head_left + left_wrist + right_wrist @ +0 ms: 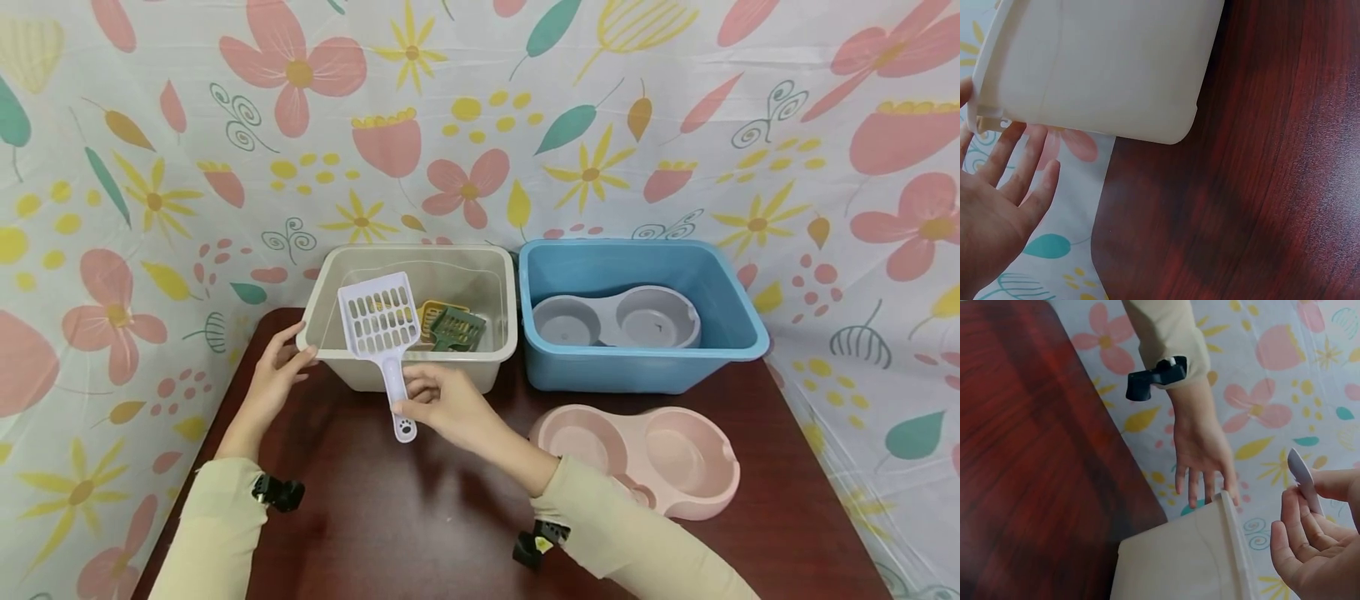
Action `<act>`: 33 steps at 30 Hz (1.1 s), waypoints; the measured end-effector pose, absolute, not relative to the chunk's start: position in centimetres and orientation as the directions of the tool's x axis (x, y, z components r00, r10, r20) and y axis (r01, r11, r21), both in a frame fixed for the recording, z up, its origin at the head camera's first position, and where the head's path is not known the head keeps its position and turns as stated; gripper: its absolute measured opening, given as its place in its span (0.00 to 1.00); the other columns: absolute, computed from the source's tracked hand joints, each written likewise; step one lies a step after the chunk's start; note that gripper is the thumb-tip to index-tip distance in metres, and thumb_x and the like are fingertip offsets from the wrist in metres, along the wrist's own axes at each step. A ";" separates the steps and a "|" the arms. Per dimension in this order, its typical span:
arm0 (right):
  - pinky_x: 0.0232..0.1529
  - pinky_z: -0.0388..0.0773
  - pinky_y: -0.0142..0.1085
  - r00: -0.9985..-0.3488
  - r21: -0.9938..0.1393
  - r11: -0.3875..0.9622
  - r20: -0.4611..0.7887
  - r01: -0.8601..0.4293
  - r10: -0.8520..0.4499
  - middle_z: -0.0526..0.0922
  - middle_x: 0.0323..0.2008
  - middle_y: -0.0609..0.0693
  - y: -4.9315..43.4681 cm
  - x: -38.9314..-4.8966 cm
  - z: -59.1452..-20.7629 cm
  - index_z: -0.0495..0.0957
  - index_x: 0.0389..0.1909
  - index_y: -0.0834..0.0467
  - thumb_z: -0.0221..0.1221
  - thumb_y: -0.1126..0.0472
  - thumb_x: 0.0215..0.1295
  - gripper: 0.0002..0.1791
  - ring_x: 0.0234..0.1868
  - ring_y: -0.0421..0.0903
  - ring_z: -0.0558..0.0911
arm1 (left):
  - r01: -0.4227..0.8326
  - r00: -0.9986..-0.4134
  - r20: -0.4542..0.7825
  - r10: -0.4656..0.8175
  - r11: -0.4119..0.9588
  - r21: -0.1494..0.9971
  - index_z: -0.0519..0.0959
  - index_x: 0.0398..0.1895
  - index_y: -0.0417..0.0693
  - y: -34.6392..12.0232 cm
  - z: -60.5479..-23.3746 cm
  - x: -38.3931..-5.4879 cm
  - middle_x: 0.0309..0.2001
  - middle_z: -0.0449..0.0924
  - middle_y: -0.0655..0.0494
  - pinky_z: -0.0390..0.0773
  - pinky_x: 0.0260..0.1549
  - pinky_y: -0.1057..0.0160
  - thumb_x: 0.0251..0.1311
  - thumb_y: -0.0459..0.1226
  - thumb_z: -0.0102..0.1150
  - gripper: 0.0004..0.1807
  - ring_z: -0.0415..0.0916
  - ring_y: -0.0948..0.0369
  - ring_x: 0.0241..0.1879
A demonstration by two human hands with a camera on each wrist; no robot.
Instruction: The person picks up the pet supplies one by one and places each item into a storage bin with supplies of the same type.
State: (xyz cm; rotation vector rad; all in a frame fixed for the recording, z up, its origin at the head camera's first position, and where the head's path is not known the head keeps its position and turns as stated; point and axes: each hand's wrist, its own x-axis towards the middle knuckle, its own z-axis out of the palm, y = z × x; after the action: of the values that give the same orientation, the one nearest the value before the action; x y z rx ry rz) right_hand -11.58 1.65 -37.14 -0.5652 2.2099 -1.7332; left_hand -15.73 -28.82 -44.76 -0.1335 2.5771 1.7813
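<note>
My right hand pinches the handle of a lavender slotted litter scoop, held up in front of a beige bin. In the right wrist view only the scoop's handle end shows, between thumb and fingers. My left hand touches the bin's front left rim corner. Its fingers look fairly straight in the left wrist view, beside the bin's outer wall. Inside the bin lie a dark green slotted scoop and a yellow slotted scoop, partly hidden by the lavender one.
To the right stands a blue bin holding a grey double pet bowl. A pink double bowl lies on the dark red wood table in front, partly behind my right forearm. A flowered cloth hangs behind.
</note>
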 end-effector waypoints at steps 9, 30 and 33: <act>0.37 0.76 0.28 -0.887 -0.970 0.217 0.001 -0.114 -0.463 0.85 0.36 0.58 1.2 -13.0 -36.7 0.77 0.56 0.71 0.66 0.68 0.60 0.23 0.35 0.42 0.82 | -0.054 -0.997 -0.031 -0.072 0.350 0.935 0.54 0.78 0.52 -28.4 -44.9 -15.7 0.49 0.73 0.60 0.76 0.46 0.66 0.74 0.46 0.51 0.34 0.77 0.68 0.46; 0.40 0.79 0.32 -0.937 -0.937 0.324 0.008 -0.129 -0.349 0.86 0.39 0.58 -0.7 -17.5 -37.6 0.77 0.58 0.68 0.68 0.64 0.61 0.25 0.41 0.49 0.84 | -0.048 -0.993 -0.009 -0.118 0.326 0.944 0.57 0.76 0.50 -28.1 -45.3 -15.8 0.49 0.72 0.56 0.75 0.45 0.69 0.73 0.44 0.52 0.32 0.75 0.69 0.45; 0.36 0.78 0.30 -0.941 -0.930 0.338 0.022 -0.143 -0.336 0.86 0.39 0.59 -1.1 -18.2 -37.7 0.77 0.58 0.68 0.68 0.65 0.61 0.25 0.39 0.49 0.85 | -0.045 -0.992 -0.004 -0.126 0.325 0.945 0.57 0.76 0.50 -28.0 -45.2 -15.8 0.48 0.72 0.59 0.75 0.45 0.68 0.73 0.44 0.53 0.32 0.75 0.68 0.44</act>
State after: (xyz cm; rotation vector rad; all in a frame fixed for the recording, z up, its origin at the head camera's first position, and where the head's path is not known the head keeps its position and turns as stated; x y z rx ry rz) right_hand -18.21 -1.08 -37.69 -0.4387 2.4226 -1.6560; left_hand -15.78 -28.03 -45.23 -0.1691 2.6133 1.8587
